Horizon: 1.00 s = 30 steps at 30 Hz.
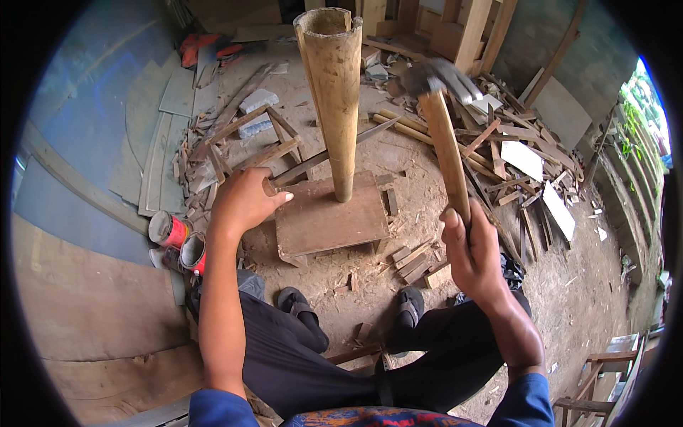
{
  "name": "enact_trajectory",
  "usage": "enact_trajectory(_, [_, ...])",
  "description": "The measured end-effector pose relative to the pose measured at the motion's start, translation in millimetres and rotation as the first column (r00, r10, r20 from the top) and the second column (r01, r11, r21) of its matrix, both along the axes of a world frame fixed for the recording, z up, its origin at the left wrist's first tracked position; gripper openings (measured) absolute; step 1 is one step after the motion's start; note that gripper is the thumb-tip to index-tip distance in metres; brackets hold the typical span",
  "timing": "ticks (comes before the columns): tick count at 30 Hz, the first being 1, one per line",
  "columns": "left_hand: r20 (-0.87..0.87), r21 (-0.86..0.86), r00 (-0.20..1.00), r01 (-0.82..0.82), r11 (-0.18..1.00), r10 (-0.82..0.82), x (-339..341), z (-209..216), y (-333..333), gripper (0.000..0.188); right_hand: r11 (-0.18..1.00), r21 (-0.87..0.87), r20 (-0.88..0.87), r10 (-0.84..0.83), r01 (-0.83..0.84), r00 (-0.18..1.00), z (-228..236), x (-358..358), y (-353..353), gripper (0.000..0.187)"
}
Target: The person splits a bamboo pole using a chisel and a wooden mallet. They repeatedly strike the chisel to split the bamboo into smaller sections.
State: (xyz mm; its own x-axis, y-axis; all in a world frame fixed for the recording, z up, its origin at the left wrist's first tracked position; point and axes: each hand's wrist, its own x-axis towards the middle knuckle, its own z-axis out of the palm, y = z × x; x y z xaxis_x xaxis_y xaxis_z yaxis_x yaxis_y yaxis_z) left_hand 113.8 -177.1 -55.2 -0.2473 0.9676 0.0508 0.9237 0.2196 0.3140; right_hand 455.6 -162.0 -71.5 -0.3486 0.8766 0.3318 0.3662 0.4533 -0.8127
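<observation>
Fingers clenched: right hand (474, 249) around a hammer (446, 139), left hand (245, 198) around a blade's (302, 168) near end.
Upright bamboo tube (334, 107) stands on a low wooden stool (331, 226).

hollow bamboo tube (337, 107) standing upright on brown stool (313, 229); pointed blade (302, 166) slanting across it; wood-handled hammer (446, 142) tilting head-up, apart.

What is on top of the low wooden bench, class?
A bamboo tube stands on the bench; the spot beneath its base is covered, so cannot be seen.
</observation>
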Motion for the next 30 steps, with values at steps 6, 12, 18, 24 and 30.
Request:
enact_trajectory(6, [-0.074, 0.011, 0.997, -0.008, 1.000, 0.009, 8.0, -4.3, -0.7, 0.046, 0.998, -0.065, 0.157, 0.025, -0.015, 0.987, 1.5, -2.7, 12.8, 0.030])
enact_trajectory(12, [-0.063, -0.045, 0.998, 0.013, 0.999, -0.016, 18.7, 4.3, -4.4, 0.045, 0.988, -0.147, 0.051, -0.028, 0.036, 0.998, 8.1, 4.8, 8.1, 0.032])
enact_trajectory(18, [-0.052, -0.001, 0.999, 0.016, 1.000, -0.016, 19.1, 3.6, -7.4, 0.045, 0.992, -0.130, 0.162, 0.016, 0.006, 0.987, -24.1, 6.6, 4.0, 0.031])
enact_trajectory(24, [-0.031, -0.033, 0.999, 0.022, 0.999, -0.023, 12.7, 1.8, -2.7, 0.047, 0.987, -0.154, 0.080, -0.030, 0.042, 0.996, -10.5, 6.0, 7.8, 0.031])
enact_trajectory(30, [-0.022, 0.023, 0.999, 0.044, 0.999, -0.044, 8.0, -5.8, -1.8, 0.045, 0.976, -0.219, 0.178, 0.055, -0.015, 0.983, -22.5, -2.9, 1.2, 0.029])
